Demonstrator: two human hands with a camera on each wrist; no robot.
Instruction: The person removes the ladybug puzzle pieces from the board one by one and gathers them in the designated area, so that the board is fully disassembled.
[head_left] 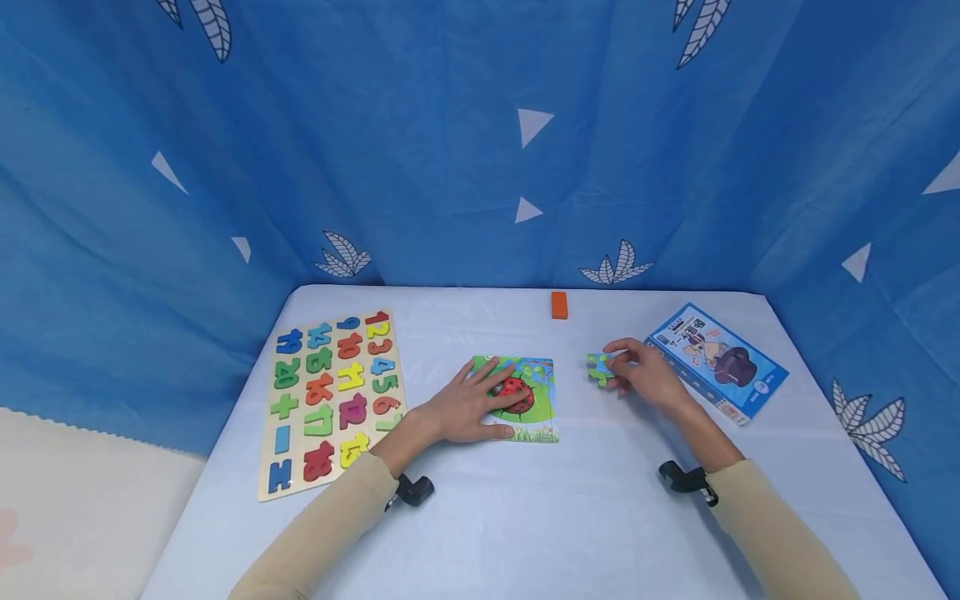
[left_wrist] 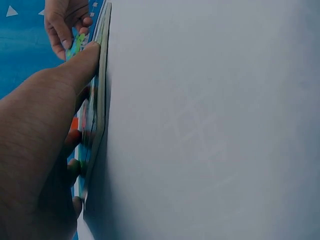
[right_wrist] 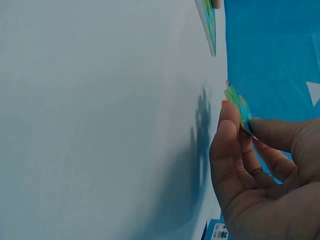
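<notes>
A square ladybug jigsaw puzzle (head_left: pixel 542 408) lies in the middle of the table, green and blue with a red ladybug. My left hand (head_left: pixel 468 407) rests on its left part with fingers spread, covering some of the picture. In the left wrist view, the thumb (left_wrist: pixel 82 65) lies along the puzzle's edge (left_wrist: pixel 102 75). To the right, my right hand (head_left: pixel 643 372) pinches a green and blue jigsaw piece (head_left: pixel 599 367) between thumb and fingers. The right wrist view shows that piece (right_wrist: pixel 241 107) raised over the table, its shadow falling on the cloth.
A wooden number board (head_left: pixel 300 417) with colourful numerals lies at the left. An orange block (head_left: pixel 559 305) sits near the back edge. The blue box (head_left: pixel 716 362) with a top hat picture is at the right, beside my right hand. Blue curtains (head_left: pixel 450 150) surround the table.
</notes>
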